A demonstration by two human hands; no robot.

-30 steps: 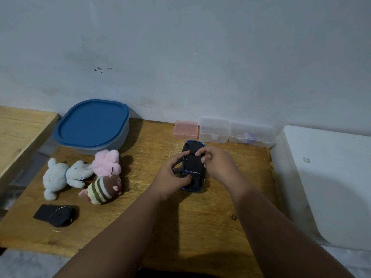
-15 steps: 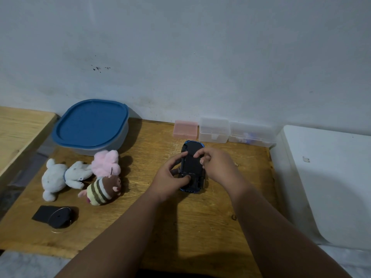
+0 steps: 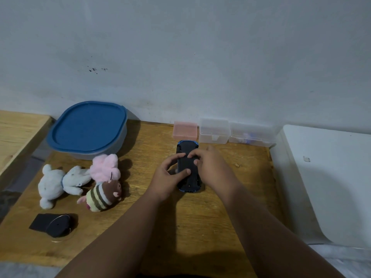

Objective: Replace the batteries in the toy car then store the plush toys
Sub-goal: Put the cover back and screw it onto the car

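A: What are we looking at, biggest first?

B: We're seeing a wooden table [image 3: 200, 217] against a pale wall, with a white plastic surface [image 3: 331, 177] butting up to its right edge. A blue-lidded container [image 3: 88, 129] is sitting at back left, lid on.

A: Arms?

B: Both forearms are reaching in from the bottom edge and converging at table centre. The left hand [image 3: 168, 179] is gripping the toy car [image 3: 186, 149] from its left side, with the thumb lying across the underside and the index finger arching over further up. The right hand [image 3: 210, 165] is coming in from the right, knuckles up, with its fingers curling over the car's right edge and their tips pressing on the underside. We're not seeing its thumb.

A: Car position?

B: It's lying belly-up on the table, centre-back, long axis pointing at the wall, blue trim showing at both ends. We can't tell the battery cover's state.

A: Plush toys?

B: All three are lying on the table, left of the car, in front of the container: white plush [image 3: 58, 183] outermost, pink plush [image 3: 104, 166] touching it, striped plush [image 3: 102, 195] just in front of the pink one.

A: Small stuff?

B: A pink box [image 3: 185, 130], a middle clear box [image 3: 214, 130] and a right clear box [image 3: 252, 135] are lining the wall behind the car. A black flat item [image 3: 54, 224] with a wire ring is lying front-left.
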